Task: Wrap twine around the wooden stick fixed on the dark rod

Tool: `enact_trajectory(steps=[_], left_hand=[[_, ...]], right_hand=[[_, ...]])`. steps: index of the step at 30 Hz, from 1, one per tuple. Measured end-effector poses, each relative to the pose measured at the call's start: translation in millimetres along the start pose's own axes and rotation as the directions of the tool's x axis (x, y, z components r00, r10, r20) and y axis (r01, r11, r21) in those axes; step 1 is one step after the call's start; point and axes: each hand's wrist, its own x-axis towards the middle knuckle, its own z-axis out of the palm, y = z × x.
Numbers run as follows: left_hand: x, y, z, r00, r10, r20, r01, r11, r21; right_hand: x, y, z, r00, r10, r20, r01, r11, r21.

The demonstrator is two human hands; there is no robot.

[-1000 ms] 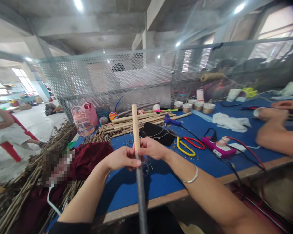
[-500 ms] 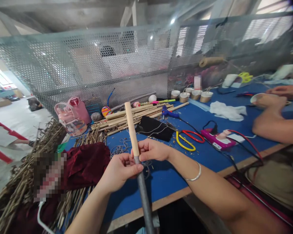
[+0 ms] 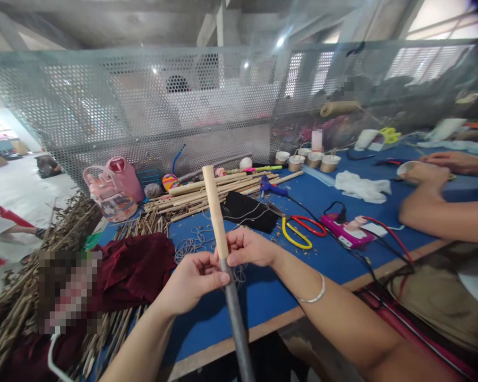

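A wooden stick (image 3: 214, 209), bare and pale at its top, has its lower length wound in grey cord (image 3: 238, 329). It stands nearly upright, tilted a little, in front of me. My left hand (image 3: 195, 281) is closed round it just below where the winding begins, thumb across the front. My right hand (image 3: 249, 248) pinches it at the upper edge of the winding, from the right side. Loose grey cord (image 3: 191, 245) lies tangled on the blue table behind my hands. The stick's lower end runs out of view.
Dark red cloth (image 3: 137, 265) and dry stalks (image 3: 63, 228) lie left. Behind are wooden sticks (image 3: 199, 192), black cloth (image 3: 249, 211), scissors (image 3: 298, 233) and a blue glue gun (image 3: 273, 187). A pink power strip (image 3: 346, 231) with cables sits right, near a co-worker's arms (image 3: 442, 207).
The camera view has turned slightly, so the table and its things sit a little further left. Both hands keep their hold on the wound stick, with hardly any shift.
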Motion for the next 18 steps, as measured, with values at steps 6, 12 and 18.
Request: enact_trajectory(steps=[6,12,18], left_hand=[[0.6,-4.4,3.7,0.993,0.038,0.109,-0.038,0.999,-0.004],[0.1,-3.8,-11.6,0.979,0.014,0.206,-0.029,0.997,0.074],[-1.3,-6.1,-12.9,0.985,0.000,0.171,-0.007,0.999,0.039]], right_hand=[[-4.1,-3.1,11.0,0.997,-0.027,-0.071,0.027,1.000,-0.008],[16.0,-13.0,7.5,0.985,0.041,0.169,-0.033,0.998,-0.049],[26.8,-5.3,9.0,0.976,0.020,0.219,-0.023,1.000,0.011]])
